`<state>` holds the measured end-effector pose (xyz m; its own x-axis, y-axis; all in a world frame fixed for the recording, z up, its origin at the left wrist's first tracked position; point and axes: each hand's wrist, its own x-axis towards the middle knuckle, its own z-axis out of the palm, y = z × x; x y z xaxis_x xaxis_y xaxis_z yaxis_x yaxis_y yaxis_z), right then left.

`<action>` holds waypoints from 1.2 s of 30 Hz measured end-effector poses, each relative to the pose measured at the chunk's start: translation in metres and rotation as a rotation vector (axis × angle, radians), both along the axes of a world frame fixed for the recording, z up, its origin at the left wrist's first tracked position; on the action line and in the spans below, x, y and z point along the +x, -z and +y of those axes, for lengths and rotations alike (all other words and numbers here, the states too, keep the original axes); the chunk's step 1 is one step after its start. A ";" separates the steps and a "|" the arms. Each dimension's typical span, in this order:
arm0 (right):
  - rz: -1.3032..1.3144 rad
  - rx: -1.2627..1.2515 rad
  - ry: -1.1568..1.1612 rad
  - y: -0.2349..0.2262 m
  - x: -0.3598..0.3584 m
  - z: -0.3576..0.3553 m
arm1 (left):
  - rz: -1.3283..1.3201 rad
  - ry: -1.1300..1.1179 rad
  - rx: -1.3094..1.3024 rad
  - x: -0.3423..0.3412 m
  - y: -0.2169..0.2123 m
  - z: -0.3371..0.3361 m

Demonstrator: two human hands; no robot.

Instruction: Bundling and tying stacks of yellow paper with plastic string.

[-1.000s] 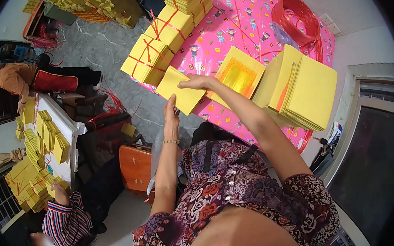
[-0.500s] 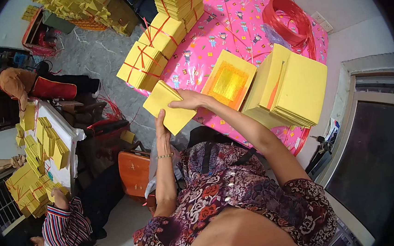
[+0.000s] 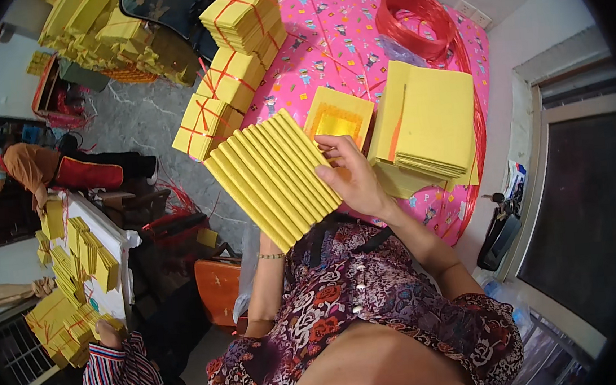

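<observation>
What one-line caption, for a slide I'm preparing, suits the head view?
Right hand at the edge of a ridged yellow bundle, red-tied stacks on a pink table.

Bright, even indoor light over the pink tablecloth (image 3: 312, 55).
The cloth has a slight sheen, and a gold foil panel (image 3: 337, 124) gleams above it; thin shadows line the folds of the sharp yellow sheaf (image 3: 272, 181) overlapping the cloth's near-left corner. The fisheye bows the cloth's right edge; far left of it, detail turns dim and soft, and black rings the view.
</observation>
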<state>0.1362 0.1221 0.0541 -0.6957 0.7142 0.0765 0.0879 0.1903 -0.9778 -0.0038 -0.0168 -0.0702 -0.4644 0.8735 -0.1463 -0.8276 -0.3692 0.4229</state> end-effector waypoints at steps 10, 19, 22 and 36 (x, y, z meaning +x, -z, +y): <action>0.259 -0.250 0.093 -0.004 0.025 -0.007 | -0.006 0.142 -0.020 0.013 -0.004 0.014; 0.209 -0.339 0.019 -0.013 0.032 -0.011 | -0.020 0.192 -0.048 0.010 -0.002 0.016; 0.184 -0.297 0.031 -0.011 0.033 -0.011 | -0.030 0.197 -0.056 0.009 0.000 0.012; 0.141 -0.198 0.118 -0.009 0.033 -0.013 | -0.072 0.207 -0.074 0.012 0.008 0.042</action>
